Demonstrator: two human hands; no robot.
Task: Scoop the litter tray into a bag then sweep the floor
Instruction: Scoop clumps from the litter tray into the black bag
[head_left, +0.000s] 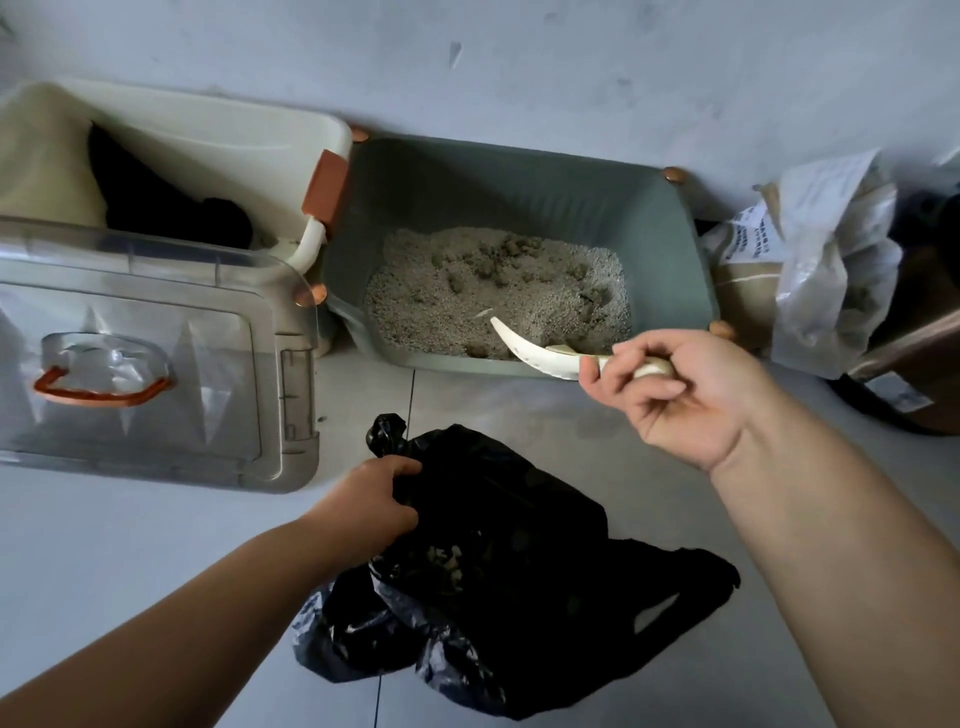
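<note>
Right hand (670, 395) is wrapped around the handle of a pale litter scoop (540, 349), whose head dips over the near rim of the green litter tray (519, 192) and rests in the grey litter (483, 291). Left hand (371, 501) is closed on the gathered edge of a black plastic bag (519, 561), which lies slumped on the floor (104, 545) just in front of the tray, its mouth held up and open. From the single head view, the scooping looks partly done: a few pale clumps show inside the bag, while several darker lumps remain on the litter surface toward the back and right of the tray. To the left of the tray stands a cream bin (208, 135) with a clear lidded box (156, 353) before it; to the right sits a crumpled litter sack (826, 260). No broom is in sight, so the sweeping appears not yet begun.
</note>
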